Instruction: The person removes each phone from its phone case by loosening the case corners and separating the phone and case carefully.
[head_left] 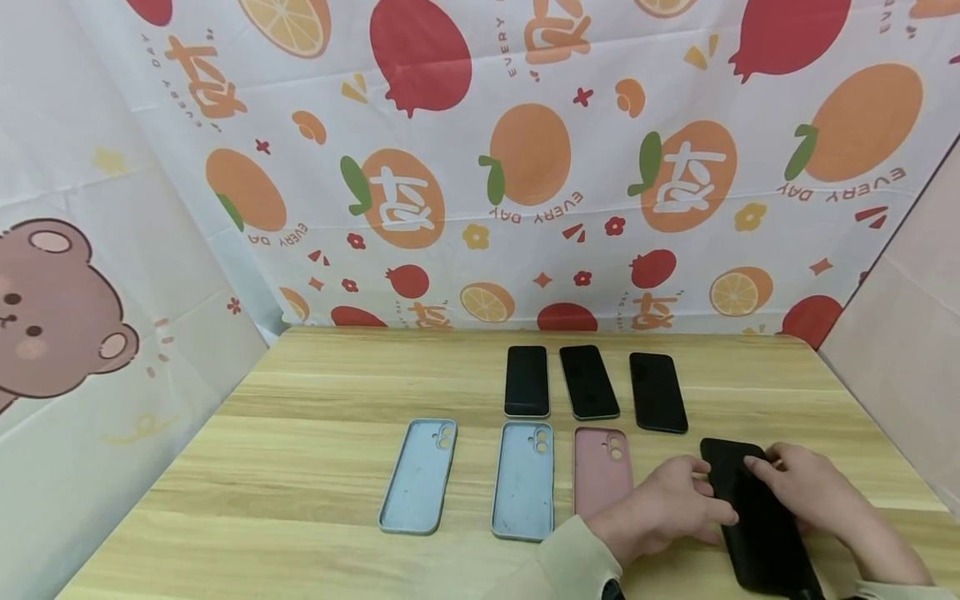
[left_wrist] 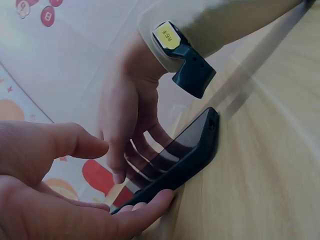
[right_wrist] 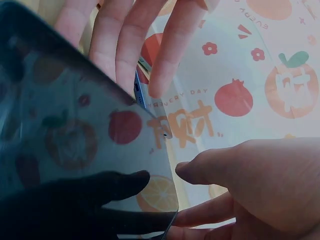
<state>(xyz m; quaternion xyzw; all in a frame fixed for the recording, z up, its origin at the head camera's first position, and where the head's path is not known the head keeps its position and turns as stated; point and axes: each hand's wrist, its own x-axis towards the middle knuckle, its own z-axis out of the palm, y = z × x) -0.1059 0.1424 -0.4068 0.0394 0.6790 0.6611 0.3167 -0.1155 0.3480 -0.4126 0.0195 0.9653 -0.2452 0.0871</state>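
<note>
A black-screened phone with a dark case around its edge (head_left: 757, 525) lies at the table's right front, between both hands. My left hand (head_left: 663, 508) is at its left side. In the left wrist view its fingertips touch the case's side (left_wrist: 180, 175), while the thumb stands apart from the screen. From the other side my right hand (head_left: 813, 487) reaches to the phone's right edge. Its thumb hovers by the screen's border and its fingers rest along the side in the right wrist view, where the glossy screen (right_wrist: 75, 145) mirrors them.
Left of the hands lie a pink phone case (head_left: 600, 467), partly behind the left forearm, and two light blue cases (head_left: 522, 479) (head_left: 420, 475). Three black phones (head_left: 527, 379) (head_left: 588, 382) (head_left: 657, 392) lie in a row behind. Fruit-printed cloth (head_left: 525, 250) hangs at the wooden table's back edge.
</note>
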